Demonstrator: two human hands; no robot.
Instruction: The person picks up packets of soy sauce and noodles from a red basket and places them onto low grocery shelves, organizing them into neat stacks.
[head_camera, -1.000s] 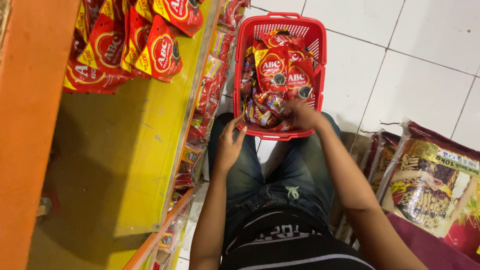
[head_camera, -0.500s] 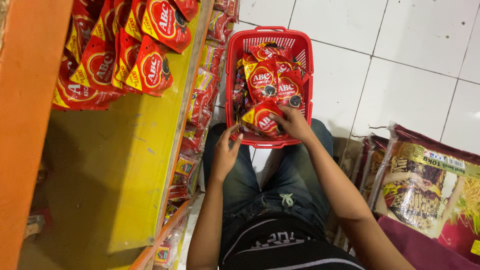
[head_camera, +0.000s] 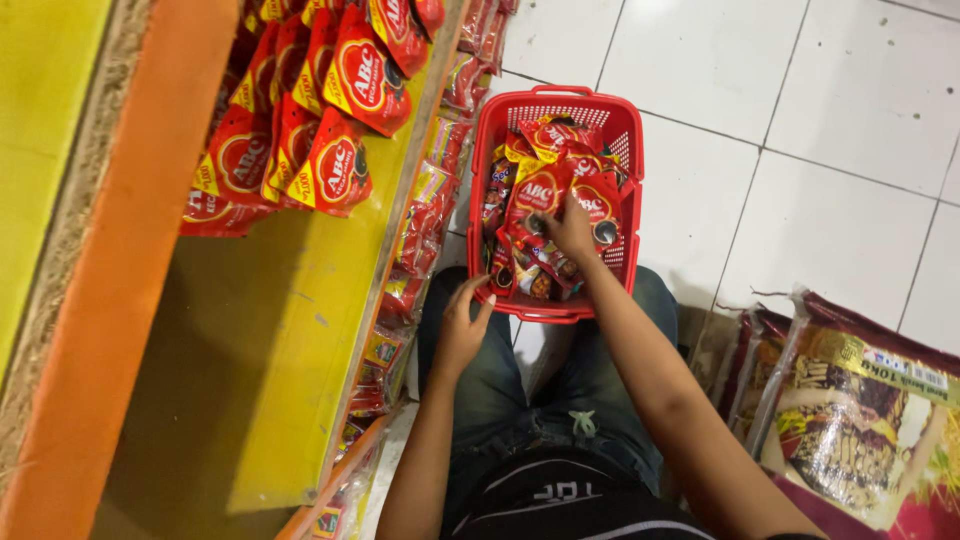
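Right hand: my right hand (head_camera: 570, 228) reaches forward into the red basket (head_camera: 628, 140) at upper centre of the frame, forearm running up from the lower right, wrist nearly straight. The fingers are curled down onto a red sauce pouch (head_camera: 535, 195); I cannot tell whether they pinch it or only press on it.

Left hand: my left hand (head_camera: 462, 325) lies just below and left of the basket's near rim, palm down on my left knee, fingers loosely spread and pointing towards the basket. The fingertips are at the rim; I cannot tell whether they touch it. It holds nothing.

Arms: both forearms are bare and rise from the bottom of the frame, the left one steeper, the right one slanting in from the lower right.

Basket: it stands on the white tiled floor (head_camera: 760, 100) just beyond my knees, filled with red pouches lying at all angles, some with dark round caps showing.

Legs: my jeans (head_camera: 600, 380) fill the lower centre; I am crouched with the basket in front of me.

Shelf: a yellow shelf board (head_camera: 290, 330) with an orange edge (head_camera: 120, 270) fills the left of the frame. More red pouches (head_camera: 340, 100) are stacked at its upper end; the near part is bare.

Shelf front: strips of small sachets (head_camera: 410, 260) hang along the lower shelf edge, between shelf and basket.

Lower right: large printed bags (head_camera: 860, 410) lie on the floor beside my right arm.
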